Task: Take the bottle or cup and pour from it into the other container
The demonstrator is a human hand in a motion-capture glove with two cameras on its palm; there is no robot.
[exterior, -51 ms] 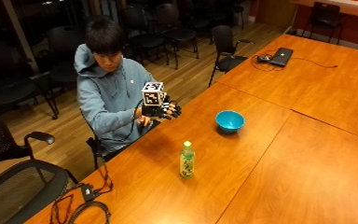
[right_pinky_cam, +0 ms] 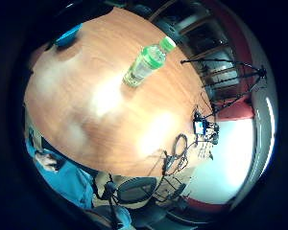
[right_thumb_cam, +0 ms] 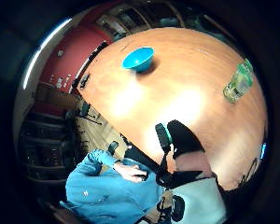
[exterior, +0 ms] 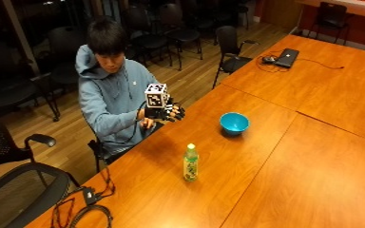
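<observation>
A long wooden table (exterior: 321,156) takes up most of the room, and a person in a grey-blue hoodie (exterior: 110,102) sits at its near edge. Their gloved right hand (exterior: 168,112) is raised above the table edge in front of the chest, fingers loosely spread and holding nothing, well apart from both containers. A blue bowl (exterior: 234,123) sits upright on the wood, off toward the middle of the table. A green bottle (exterior: 190,163) with a pale green cap stands upright on the table, apart from the bowl and nearer the table's edge. A laptop (exterior: 287,57) lies on the far table.
</observation>
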